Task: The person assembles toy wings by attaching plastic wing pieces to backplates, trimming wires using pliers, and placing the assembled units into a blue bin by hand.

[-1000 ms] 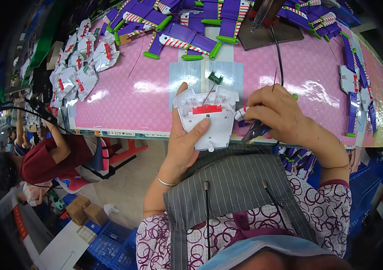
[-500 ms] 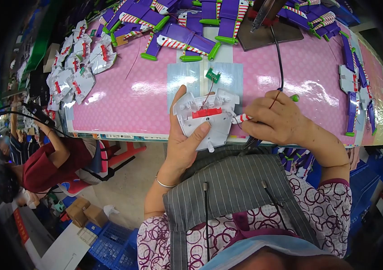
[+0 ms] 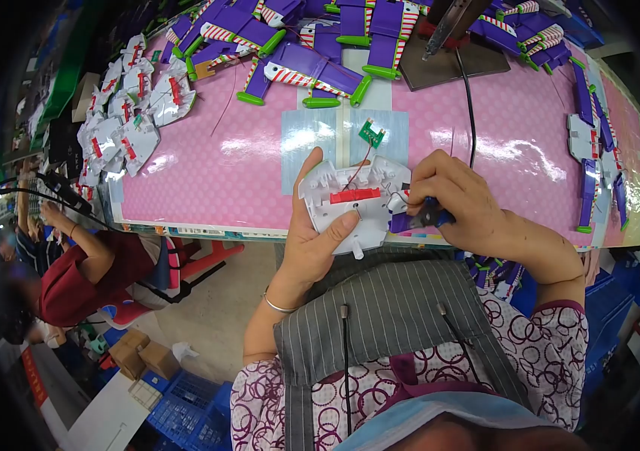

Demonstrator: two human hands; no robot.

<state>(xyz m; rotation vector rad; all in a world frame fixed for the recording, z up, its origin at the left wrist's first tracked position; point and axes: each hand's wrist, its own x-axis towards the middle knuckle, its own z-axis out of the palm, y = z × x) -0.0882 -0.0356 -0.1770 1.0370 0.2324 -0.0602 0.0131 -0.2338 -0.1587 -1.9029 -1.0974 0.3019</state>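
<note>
My left hand point(image 3: 321, 239) is closed around a white plastic shell point(image 3: 350, 219), thumb pressed on its face. A red strip point(image 3: 355, 196) crosses the shell, and a thin wire runs from it to a small green circuit board point(image 3: 372, 133) lying beyond its upper edge. At the shell's right edge, my right hand point(image 3: 451, 199) grips small pliers point(image 3: 431, 213) with dark blue handles; their jaws are partly hidden. Part of a purple wing point(image 3: 400, 222) shows beneath the fingers, beside the shell. Whether these fingers also pinch the wing or a wire I cannot tell.
Purple wings point(image 3: 312, 66) with green tips lie across the back. White shells with red strips point(image 3: 140, 139) are heaped at left. A dark stand point(image 3: 451, 64) with a black cable point(image 3: 470, 113) is at back right. Another person point(image 3: 95, 267) sits at left.
The shell and my left hand have shifted slightly right, and the green board has moved right and down. My right hand has turned, bringing the pliers up to the shell's edge.
</note>
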